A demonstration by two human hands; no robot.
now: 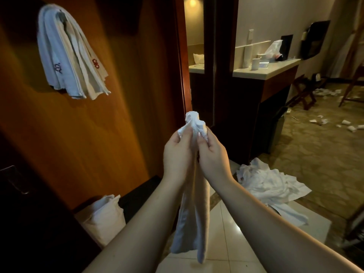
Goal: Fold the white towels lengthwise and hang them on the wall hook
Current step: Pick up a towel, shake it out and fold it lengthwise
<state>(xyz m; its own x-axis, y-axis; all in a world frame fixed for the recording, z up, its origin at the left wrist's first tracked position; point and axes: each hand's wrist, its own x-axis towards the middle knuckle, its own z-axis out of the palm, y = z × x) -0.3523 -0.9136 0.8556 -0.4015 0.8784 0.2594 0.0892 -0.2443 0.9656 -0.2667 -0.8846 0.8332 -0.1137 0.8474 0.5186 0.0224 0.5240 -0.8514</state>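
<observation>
A white towel (194,219) hangs down in a long narrow bundle between my arms, its top bunched above my fingers. My left hand (177,154) pinches the bunched top from the left, and my right hand (211,154) grips it from the right, the two hands close together. High on the wooden wall at upper left, several folded towels (69,56) with embroidered emblems hang from a hook (63,17) that they mostly cover. A heap of loose white towels (269,180) lies on the floor to my right.
A white-lined bin (102,217) stands low against the wooden wall. A doorway opens behind my hands. A dark counter (266,71) with cups and a bag stands at right. Paper scraps litter the carpet (315,150) beyond; glossy tiles lie underfoot.
</observation>
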